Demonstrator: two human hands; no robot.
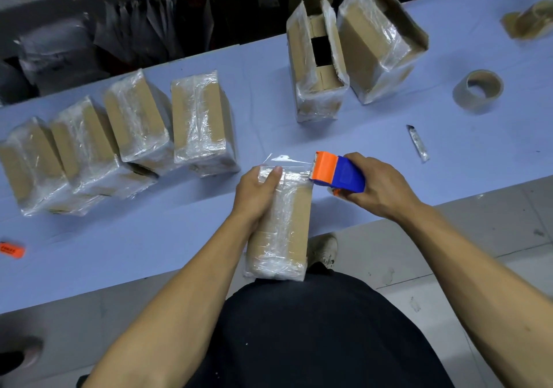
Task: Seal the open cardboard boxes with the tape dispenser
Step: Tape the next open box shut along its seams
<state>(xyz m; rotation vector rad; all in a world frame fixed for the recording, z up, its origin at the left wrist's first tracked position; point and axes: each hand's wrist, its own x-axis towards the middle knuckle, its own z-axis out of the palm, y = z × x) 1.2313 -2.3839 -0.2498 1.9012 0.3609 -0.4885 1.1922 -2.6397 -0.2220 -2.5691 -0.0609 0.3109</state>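
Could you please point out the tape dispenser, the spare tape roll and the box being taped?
tape dispenser (341,172), head view, blue body.
spare tape roll (466,100), head view, outer side.
box being taped (296,220), head view, bare cardboard top.

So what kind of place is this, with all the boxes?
Probably a packing or shipping workroom. A row of taped cardboard boxes lies on a long blue table, a spare tape roll sits nearby, and the right hand holds a tape dispenser.
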